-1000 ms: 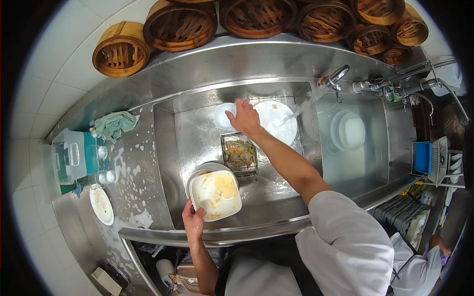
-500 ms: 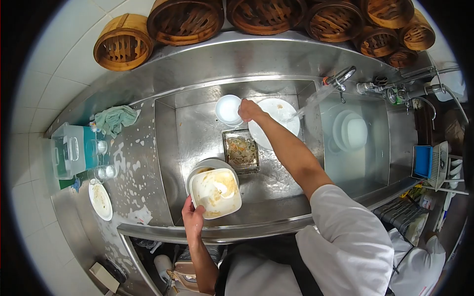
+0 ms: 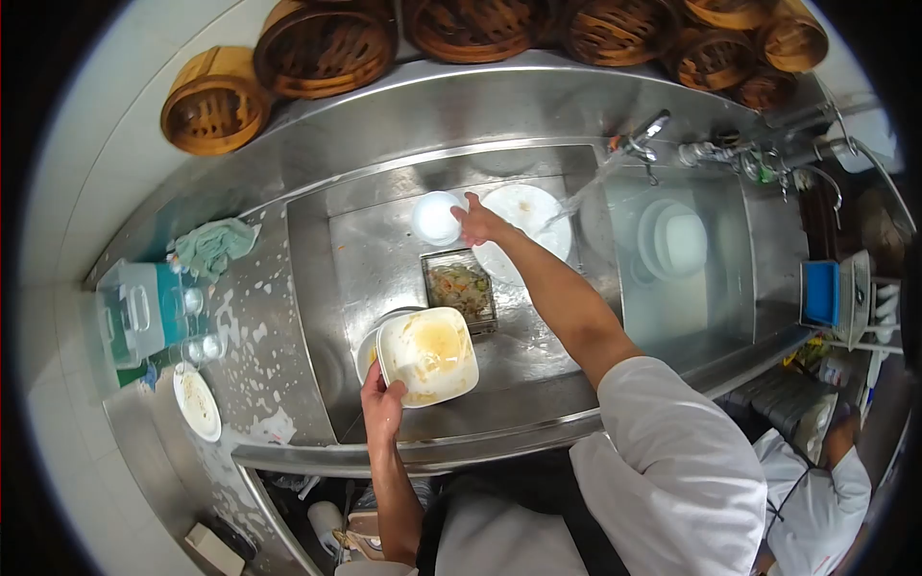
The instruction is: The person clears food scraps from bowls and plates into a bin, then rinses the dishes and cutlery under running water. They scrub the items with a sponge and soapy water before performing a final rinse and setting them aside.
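Observation:
My left hand [image 3: 382, 401] grips a square white dish [image 3: 429, 357] by its near left corner; brownish sauce smears its inside. The dish is held over a round bowl [image 3: 366, 348], which it mostly covers. My right hand [image 3: 477, 223] reaches across the sink with its fingers apart, right at the rim of a small white bowl [image 3: 436, 218]. Under my right wrist lies a large white plate [image 3: 538, 206] with a few scraps, and water runs onto it. Between my hands sits a square strainer basket [image 3: 460, 291] full of food scraps.
A running faucet [image 3: 645, 134] stands at the back. On the right, a water-filled basin [image 3: 663, 298] holds stacked white bowls [image 3: 684, 240]. Soapy counter at left bears a green cloth [image 3: 213, 248], glasses and an oval plate [image 3: 197, 403]. Bamboo steamers [image 3: 327, 43] line the back; another person [image 3: 816, 509] is at lower right.
My right hand has loosened from the small bowl's rim, its fingers now spread. My left hand has raised and turned the square dish slightly. The whole view has shifted a little.

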Motion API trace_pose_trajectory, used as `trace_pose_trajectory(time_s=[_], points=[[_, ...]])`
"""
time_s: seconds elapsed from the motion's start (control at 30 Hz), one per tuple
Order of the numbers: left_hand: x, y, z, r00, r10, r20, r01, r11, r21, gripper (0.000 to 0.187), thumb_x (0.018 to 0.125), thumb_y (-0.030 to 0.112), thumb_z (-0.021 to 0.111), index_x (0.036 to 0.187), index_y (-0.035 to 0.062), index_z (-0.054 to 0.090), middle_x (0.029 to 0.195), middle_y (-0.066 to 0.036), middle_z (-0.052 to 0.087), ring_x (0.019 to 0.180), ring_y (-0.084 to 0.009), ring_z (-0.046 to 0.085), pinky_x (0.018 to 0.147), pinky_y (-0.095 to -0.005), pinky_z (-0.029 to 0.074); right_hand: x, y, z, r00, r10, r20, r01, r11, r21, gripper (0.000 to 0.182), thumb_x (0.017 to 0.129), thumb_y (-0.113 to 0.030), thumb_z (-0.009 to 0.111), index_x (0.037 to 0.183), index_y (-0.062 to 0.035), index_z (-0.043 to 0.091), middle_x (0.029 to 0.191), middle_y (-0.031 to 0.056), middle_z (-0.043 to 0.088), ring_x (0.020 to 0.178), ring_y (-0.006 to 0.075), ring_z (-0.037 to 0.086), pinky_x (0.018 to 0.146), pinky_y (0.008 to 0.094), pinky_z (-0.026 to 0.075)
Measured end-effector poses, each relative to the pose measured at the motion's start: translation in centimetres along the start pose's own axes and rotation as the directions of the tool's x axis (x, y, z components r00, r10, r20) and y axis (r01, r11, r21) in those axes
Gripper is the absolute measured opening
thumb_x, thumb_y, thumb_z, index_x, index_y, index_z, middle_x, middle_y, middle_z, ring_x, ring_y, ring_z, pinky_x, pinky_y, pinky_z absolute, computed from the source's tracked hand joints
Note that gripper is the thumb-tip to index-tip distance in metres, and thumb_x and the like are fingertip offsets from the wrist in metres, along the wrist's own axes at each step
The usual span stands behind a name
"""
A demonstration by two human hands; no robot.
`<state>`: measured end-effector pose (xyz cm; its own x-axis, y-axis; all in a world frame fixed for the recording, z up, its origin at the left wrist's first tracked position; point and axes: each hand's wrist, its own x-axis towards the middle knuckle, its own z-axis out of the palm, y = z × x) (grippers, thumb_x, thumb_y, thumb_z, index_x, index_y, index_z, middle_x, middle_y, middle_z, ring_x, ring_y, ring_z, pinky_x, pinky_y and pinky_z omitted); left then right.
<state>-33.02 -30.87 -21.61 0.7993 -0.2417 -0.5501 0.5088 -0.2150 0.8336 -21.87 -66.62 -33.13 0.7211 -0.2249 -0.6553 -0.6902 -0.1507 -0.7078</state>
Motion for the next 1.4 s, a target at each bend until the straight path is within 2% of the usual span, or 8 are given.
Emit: trace_pose_trajectory(time_s=[0.3, 0.37, 0.43, 1.0, 1.1, 1.17, 1.3, 1.4], points=[[12.6, -3.4, 17.1, 0.896, -0.165, 0.412, 0.274, 0.936, -0.222, 0.069, 0.081, 0.001, 0.057, 0.145, 0.0073, 0.030, 0.128, -0.013, 0.054, 0.108, -0.0247, 0.062, 0.079, -0.0393, 0.058, -12.4, 5.5, -12.6, 0.982, -0.101, -0.159, 0.166, 0.067, 0.984, 0.020, 0.095, -0.015, 0.049, 0.098, 0.0001, 0.063, 0.091, 0.0139, 0.067, 0.082, 0.0251, 0.065, 0.081, 0.0362, 0.055], [15.3, -1.2, 22.1, 0.897, -0.233, 0.376, 0.293, 0.949, -0.113, 0.069, 0.076, 0.002, 0.057, 0.141, 0.0035, 0.031, 0.122, -0.014, 0.057, 0.102, -0.0265, 0.064, 0.077, -0.0396, 0.060, -10.5, 8.2, -10.2, 0.991, -0.129, -0.044, 0.129, 0.992, 0.010, 0.018, 0.091, -0.016, 0.055, 0.093, -0.0014, 0.066, 0.089, 0.0156, 0.067, 0.079, 0.0286, 0.064, 0.078, 0.0376, 0.052], [16.4, 0.5, 24.2, 0.856, -0.293, 0.427, 0.313, 0.949, 0.023, 0.070, 0.074, 0.005, 0.056, 0.140, 0.0013, 0.034, 0.116, -0.017, 0.060, 0.092, -0.0280, 0.066, 0.073, -0.0413, 0.060, -3.5, 13.8, -7.1, 0.757, -0.591, -0.279, 0.220, 0.632, -0.743, 0.010, 0.087, -0.006, 0.053, 0.089, -0.0003, 0.061, 0.081, 0.0121, 0.063, 0.082, 0.0268, 0.063, 0.071, 0.0348, 0.051], [18.0, 0.2, 22.5, 0.929, -0.206, 0.308, 0.225, 0.974, -0.027, 0.062, 0.075, 0.001, 0.064, 0.135, -0.0006, 0.047, 0.103, -0.012, 0.067, 0.085, -0.0214, 0.068, 0.064, -0.0351, 0.060, -10.4, 8.6, -2.9, 0.890, -0.455, -0.028, 0.428, 0.855, -0.293, 0.028, 0.080, -0.009, 0.055, 0.106, 0.0008, 0.056, 0.102, 0.0233, 0.058, 0.103, 0.0410, 0.054, 0.090, 0.0469, 0.044], [18.3, -0.3, 20.9, 0.969, -0.169, 0.183, 0.161, 0.985, 0.056, 0.058, 0.075, 0.000, 0.067, 0.132, 0.0017, 0.052, 0.102, -0.012, 0.067, 0.084, -0.0218, 0.068, 0.064, -0.0349, 0.060, -10.8, 13.4, -6.9, 0.635, -0.726, -0.263, 0.173, 0.465, -0.868, 0.036, 0.083, -0.021, 0.063, 0.111, 0.0009, 0.057, 0.100, 0.0210, 0.065, 0.092, 0.0448, 0.062, 0.085, 0.0459, 0.051], [17.8, -1.9, 21.8, 0.966, -0.154, 0.207, 0.167, 0.985, -0.048, 0.053, 0.076, 0.001, 0.070, 0.128, 0.0032, 0.056, 0.102, -0.012, 0.067, 0.084, -0.0221, 0.068, 0.065, -0.0378, 0.060, -8.7, 14.6, -7.1, 0.709, -0.298, -0.639, 0.060, 0.929, -0.366, 0.037, 0.082, -0.020, 0.065, 0.109, 0.0046, 0.055, 0.092, 0.0218, 0.066, 0.085, 0.0443, 0.063, 0.083, 0.0418, 0.053], [19.0, -6.0, 23.1, 0.956, -0.228, 0.183, 0.258, 0.953, -0.159, 0.048, 0.079, 0.006, 0.073, 0.125, 0.0028, 0.058, 0.103, -0.011, 0.067, 0.085, -0.0219, 0.068, 0.067, -0.0399, 0.060, -8.1, 16.0, -9.3, 0.686, -0.536, -0.492, 0.168, 0.775, -0.609, 0.030, 0.085, -0.018, 0.063, 0.103, 0.0035, 0.055, 0.075, 0.0169, 0.063, 0.065, 0.0349, 0.062, 0.065, 0.0387, 0.055], [19.2, -4.5, 23.8, 0.963, -0.207, 0.172, 0.236, 0.956, -0.173, 0.051, 0.085, 0.017, 0.074, 0.129, 0.0030, 0.053, 0.107, -0.011, 0.066, 0.091, -0.0224, 0.068, 0.072, -0.0427, 0.059, -15.3, 12.9, -6.4, 0.914, 0.366, -0.173, -0.246, 0.841, 0.481, 0.021, 0.086, -0.015, 0.056, 0.097, 0.0031, 0.056, 0.063, 0.0125, 0.059, 0.048, 0.0217, 0.059, 0.042, 0.0343, 0.049]])
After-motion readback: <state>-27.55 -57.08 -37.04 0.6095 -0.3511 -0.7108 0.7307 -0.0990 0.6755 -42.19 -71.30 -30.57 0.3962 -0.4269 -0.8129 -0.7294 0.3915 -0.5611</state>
